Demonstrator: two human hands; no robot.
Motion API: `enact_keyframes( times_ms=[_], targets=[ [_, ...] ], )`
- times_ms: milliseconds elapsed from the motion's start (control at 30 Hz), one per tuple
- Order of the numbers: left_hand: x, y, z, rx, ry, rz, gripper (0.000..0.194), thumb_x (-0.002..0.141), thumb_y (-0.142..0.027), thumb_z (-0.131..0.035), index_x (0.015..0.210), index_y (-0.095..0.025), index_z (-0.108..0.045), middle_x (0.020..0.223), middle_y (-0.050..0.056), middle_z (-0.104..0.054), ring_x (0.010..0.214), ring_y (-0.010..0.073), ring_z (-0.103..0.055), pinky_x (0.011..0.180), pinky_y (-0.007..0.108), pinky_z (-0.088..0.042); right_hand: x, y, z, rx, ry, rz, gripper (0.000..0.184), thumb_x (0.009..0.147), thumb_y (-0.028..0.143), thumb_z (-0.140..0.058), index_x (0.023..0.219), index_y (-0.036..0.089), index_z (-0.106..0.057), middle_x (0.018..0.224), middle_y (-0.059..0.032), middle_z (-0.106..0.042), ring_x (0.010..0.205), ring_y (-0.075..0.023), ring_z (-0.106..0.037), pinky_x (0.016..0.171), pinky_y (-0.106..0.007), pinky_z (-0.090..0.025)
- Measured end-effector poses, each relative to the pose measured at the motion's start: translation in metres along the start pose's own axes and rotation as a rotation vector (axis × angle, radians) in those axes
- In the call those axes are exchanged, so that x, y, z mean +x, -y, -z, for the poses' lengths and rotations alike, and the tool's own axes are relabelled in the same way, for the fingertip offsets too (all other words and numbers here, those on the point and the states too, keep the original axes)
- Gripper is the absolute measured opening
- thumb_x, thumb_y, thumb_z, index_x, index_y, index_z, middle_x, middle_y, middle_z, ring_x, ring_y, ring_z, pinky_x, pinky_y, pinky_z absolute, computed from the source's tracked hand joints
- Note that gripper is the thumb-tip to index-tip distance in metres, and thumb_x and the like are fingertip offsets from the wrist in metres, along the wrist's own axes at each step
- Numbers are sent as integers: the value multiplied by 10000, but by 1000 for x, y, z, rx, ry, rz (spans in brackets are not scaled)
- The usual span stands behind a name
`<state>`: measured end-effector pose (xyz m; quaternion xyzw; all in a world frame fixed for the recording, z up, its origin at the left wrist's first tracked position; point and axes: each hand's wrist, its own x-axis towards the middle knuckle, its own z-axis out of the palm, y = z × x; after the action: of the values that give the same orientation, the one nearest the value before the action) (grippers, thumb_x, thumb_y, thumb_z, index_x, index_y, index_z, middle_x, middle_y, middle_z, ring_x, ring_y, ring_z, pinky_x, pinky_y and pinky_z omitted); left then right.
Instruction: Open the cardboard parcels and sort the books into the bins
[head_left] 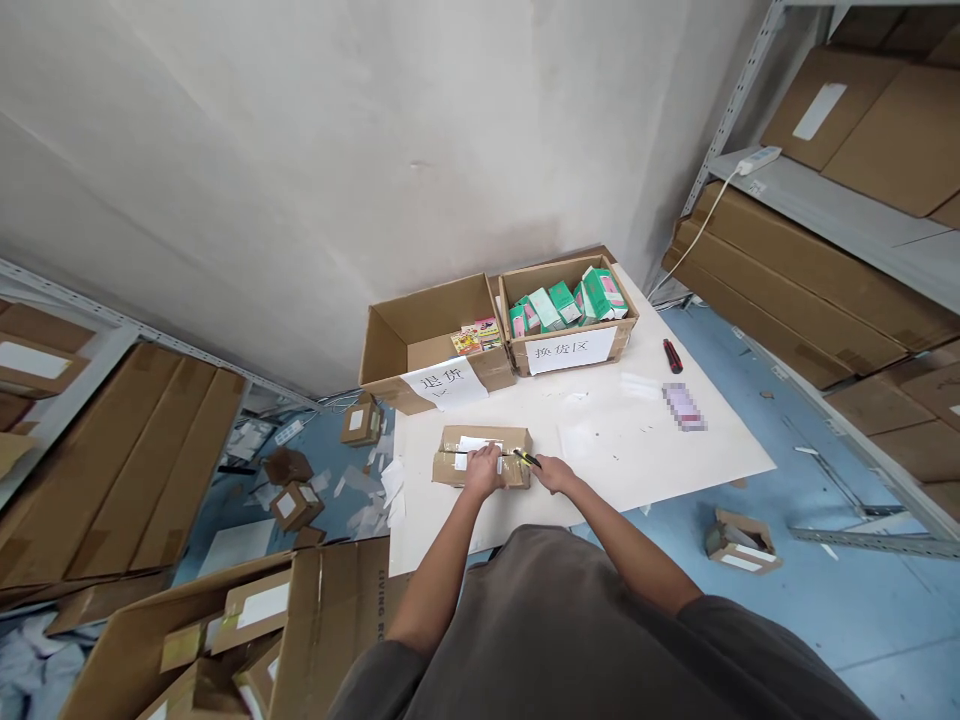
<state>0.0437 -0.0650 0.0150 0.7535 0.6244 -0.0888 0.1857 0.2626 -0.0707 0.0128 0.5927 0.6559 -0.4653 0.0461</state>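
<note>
A taped brown cardboard box (448, 441) with white labels lies on the white table, close to my body. My left hand (482, 470) holds it down from above, fingers pressed against its top near the middle. A yellow and black utility knife (528, 458) is gripped in my right hand (553, 474), closed around its handle. The knife's tip reaches the right end of the box along its top seam; how deep the blade sits cannot be made out.
Behind the box stand an open carton (386, 385) with colourful packets and another carton (577, 350) with green-and-pink boxes. A red-black tool (672, 356) and a blurred purple item (684, 407) lie right on the table (600, 450). A large carton (337, 590) of parcels is lower left; shelves flank both sides.
</note>
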Motion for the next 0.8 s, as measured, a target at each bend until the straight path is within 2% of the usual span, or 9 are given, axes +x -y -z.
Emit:
enact_keyframes(
  times_ms=[67, 167, 233, 300, 400, 467, 533, 700, 800],
  targets=[
    [0, -1, 1, -6, 11, 4, 832, 504, -300, -957, 1243, -278, -574, 1584, 124, -475, 1428, 338, -469, 1137, 449, -330, 11, 4, 6, -81, 0, -17, 385, 1054, 498, -461, 1148, 183, -661, 1037, -115, -767, 714, -196, -748, 679, -266, -509],
    [0, -1, 4, -32, 27, -3, 810, 502, -294, -955, 1226, -285, -591, 1586, 108, -474, 1441, 352, -449, 1135, 454, -343, 20, 8, 16, -220, -80, -35, 385, 984, 536, -588, 1054, 178, -712, 1106, -164, -759, 1001, -287, -746, 782, -314, -535],
    [0, 0, 5, -48, 38, -15, 805, 494, -293, -959, 1215, -284, -600, 1583, 102, -479, 1444, 357, -445, 1136, 454, -349, 23, 11, 23, -277, -78, -36, 375, 938, 543, -657, 1005, 180, -724, 1093, -177, -759, 1066, -318, -729, 823, -343, -543],
    [0, 2, 4, -54, 43, -19, 822, 487, -288, -966, 1223, -281, -601, 1589, 110, -472, 1450, 359, -442, 1145, 457, -343, 24, 11, 28, -290, -44, -41, 367, 912, 543, -693, 956, 180, -721, 1040, -172, -764, 1008, -320, -746, 804, -353, -553],
    [1, 5, 2, -59, 40, -24, 875, 478, -283, -974, 1262, -265, -585, 1593, 143, -461, 1453, 357, -444, 1156, 453, -337, 23, 4, 29, -167, 48, -76, 392, 929, 558, -665, 891, 169, -687, 843, -122, -752, 722, -259, -757, 660, -314, -554],
    [2, 6, 1, -65, 38, -35, 911, 473, -290, -976, 1288, -256, -571, 1586, 156, -466, 1442, 358, -458, 1156, 441, -342, 21, -5, 21, 9, 110, -97, 424, 965, 570, -607, 858, 163, -648, 665, -59, -687, 500, -192, -674, 539, -274, -517],
    [4, 5, 2, -66, 43, -44, 949, 472, -299, -976, 1320, -256, -552, 1574, 156, -479, 1432, 357, -472, 1155, 428, -343, 17, -14, 10, 204, 144, -109, 451, 995, 582, -552, 820, 169, -600, 543, 1, -598, 373, -142, -564, 457, -243, -471],
    [10, 2, 7, -42, 100, -11, 1054, 487, -317, -971, 1413, -260, -472, 1461, 154, -594, 1411, 343, -494, 1131, 414, -351, 6, -20, -21, 526, 135, -155, 429, 1043, 531, -471, 770, 202, -503, 463, 73, -471, 318, -99, -446, 389, -204, -423],
    [11, 2, 6, -29, 106, -21, 996, 495, -318, -970, 1375, -254, -507, 1488, 160, -566, 1404, 354, -497, 1125, 420, -359, 3, -11, -39, 605, 98, -199, 388, 1063, 489, -433, 813, 202, -506, 483, 78, -470, 332, -96, -453, 397, -196, -437]
  ],
)
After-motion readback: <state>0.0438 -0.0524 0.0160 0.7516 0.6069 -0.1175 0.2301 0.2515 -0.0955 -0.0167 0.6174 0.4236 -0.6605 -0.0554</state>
